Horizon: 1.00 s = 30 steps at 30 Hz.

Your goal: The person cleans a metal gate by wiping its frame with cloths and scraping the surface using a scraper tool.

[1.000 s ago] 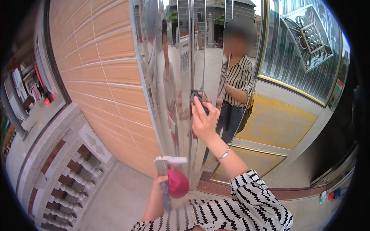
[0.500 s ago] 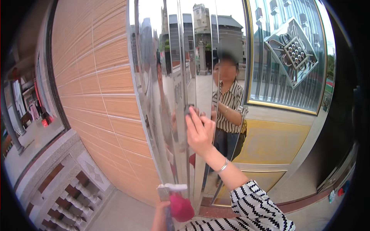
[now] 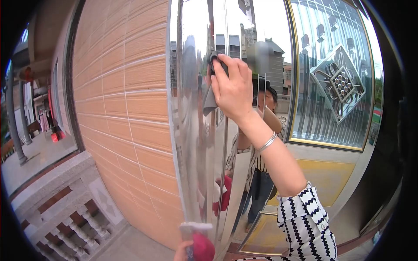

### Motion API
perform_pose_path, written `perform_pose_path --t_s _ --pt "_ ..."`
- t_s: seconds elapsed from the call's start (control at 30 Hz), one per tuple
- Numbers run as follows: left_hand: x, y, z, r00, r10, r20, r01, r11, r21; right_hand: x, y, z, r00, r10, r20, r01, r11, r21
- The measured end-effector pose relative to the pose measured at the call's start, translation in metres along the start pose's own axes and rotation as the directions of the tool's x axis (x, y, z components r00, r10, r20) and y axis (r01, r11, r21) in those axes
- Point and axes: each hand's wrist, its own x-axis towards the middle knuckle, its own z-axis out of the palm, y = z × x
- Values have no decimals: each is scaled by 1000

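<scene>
Dark cloth (image 3: 210,102) is pressed against the mirrored frame (image 3: 186,130) by the bunched fingers of the right hand (image 3: 235,89), and its hanging corner could be snagged on a ridge.

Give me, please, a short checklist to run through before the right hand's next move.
1. Dark cloth in the right hand: ok, under the fingers at the mirrored metal.
2. Cloth gathered, no loose end: not ok, a flap hangs below the fingers.
3. Striped sleeve clear of the cloth: ok, it sits up near the elbow.
4. White-topped item in the left hand: ok, gripped near the picture's lower edge.
5. Pink item secure: cannot tell, how it is held is unclear.
</scene>
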Motion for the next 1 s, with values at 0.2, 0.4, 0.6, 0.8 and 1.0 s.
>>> perform_pose_path --t_s 0.2,0.4,0.6,0.8,1.0 --pt "-6 9 2 999 -27 27 27 1000 1 -100 -51 -39 921 -303 246 247 941 231" --pt "-7 16 2 998 -53 25 53 999 2 12 10 -3 921 -334 198 336 941 26" --pt "8 7 -24 997 -74 7 75 996 -53 107 57 57 989 -146 0 144 973 -180" --pt "13 6 -43 996 -82 23 84 992 -90 19 -19 10 768 -543 339 463 837 292" --pt "17 8 -56 997 -74 22 76 991 -108 119 48 50 941 -326 92 335 937 -104"
